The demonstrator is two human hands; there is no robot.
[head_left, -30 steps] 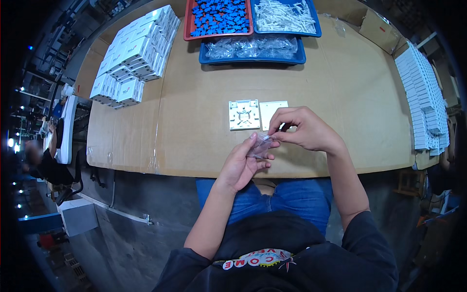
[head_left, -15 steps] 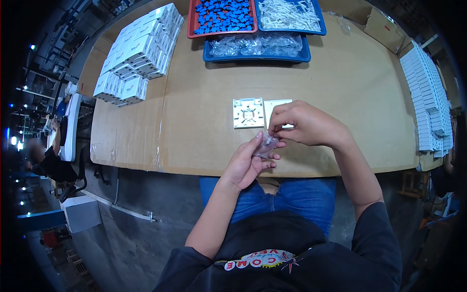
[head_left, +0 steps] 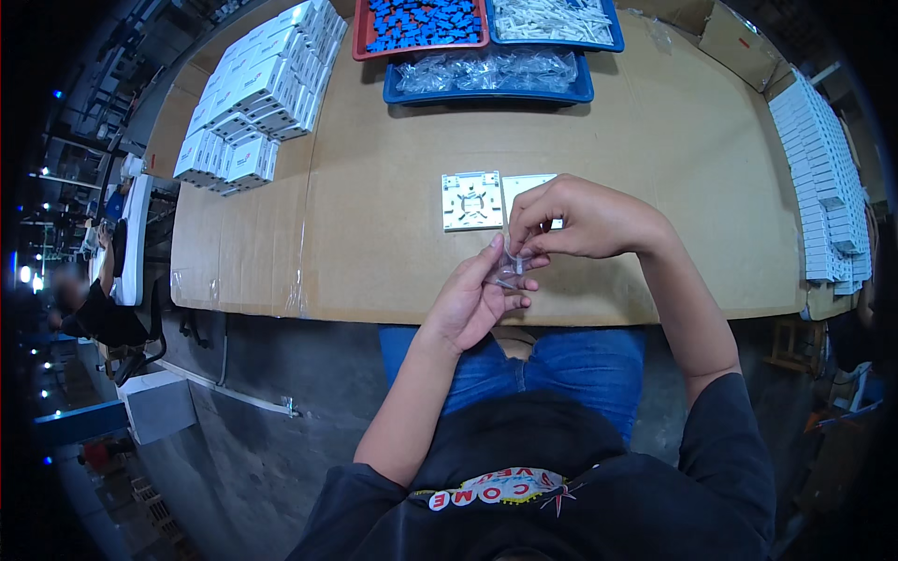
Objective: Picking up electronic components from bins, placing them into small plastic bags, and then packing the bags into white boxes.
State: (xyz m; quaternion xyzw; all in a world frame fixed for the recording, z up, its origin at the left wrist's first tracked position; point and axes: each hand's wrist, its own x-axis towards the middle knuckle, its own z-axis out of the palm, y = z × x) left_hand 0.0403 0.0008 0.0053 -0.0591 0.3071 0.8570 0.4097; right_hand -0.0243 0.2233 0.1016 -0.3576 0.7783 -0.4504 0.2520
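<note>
A small clear plastic bag (head_left: 506,277) is held in my left hand (head_left: 468,304), between the thumb and the fingers, near the table's front edge. My right hand (head_left: 589,220) reaches over from the right, its fingertips pinched together at the bag's upper end. A small whitish piece shows just under those fingertips; its kind is too small to tell. Just beyond my hands lies a white square plastic plate (head_left: 471,202) with a round pattern in its middle. Beside it is a second white plate (head_left: 521,187), partly covered by my right hand.
At the far side stand a red tray (head_left: 421,49) of blue pieces, a blue tray (head_left: 561,45) of white pieces and another blue tray (head_left: 486,97) of clear bags. White boxes (head_left: 257,84) are stacked at left, more white pieces (head_left: 816,187) at right. A person (head_left: 98,299) sits far left.
My right fingertips have shifted slightly at the bag's upper end, and a small whitish piece now shows below them. The whole view has moved a little, so the table things appear higher.
</note>
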